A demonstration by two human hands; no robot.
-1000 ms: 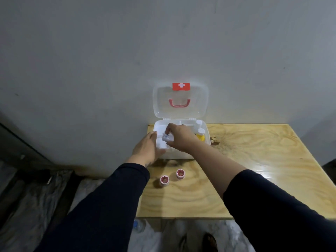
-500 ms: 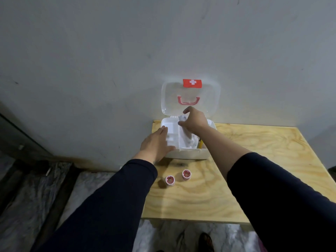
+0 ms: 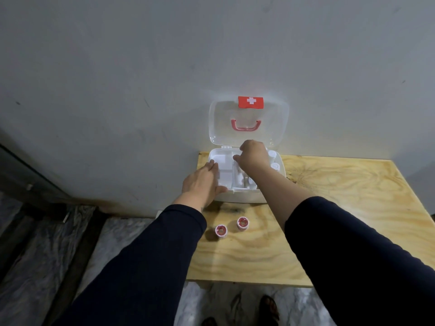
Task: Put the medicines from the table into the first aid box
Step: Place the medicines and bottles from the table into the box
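The white first aid box [image 3: 244, 196] stands open at the table's back left, its clear lid [image 3: 273, 118] with a red cross label leaning on the wall. My left hand [image 3: 201, 182] lies flat over the box's left front corner, thumb along the front wall. My right hand [image 3: 253, 156] hovers over the box's middle rear, fingers curled down; what they hold is hidden. Two white-capped bottles [image 3: 275, 166] stand at the box's right side. Two small red-and-white round containers [image 3: 221, 230] [image 3: 243, 223] sit on the table in front of the box.
The wooden table [image 3: 341, 208] reaches right and toward me, its left edge just beside the box. A grey wall rises right behind the box. Below the front edge are a marbled floor and my sandalled feet [image 3: 268, 307].
My right hand carried a small white bottle from the box's front to its rear, then came slightly down and forward. My left hand slid a little along the box's left side.
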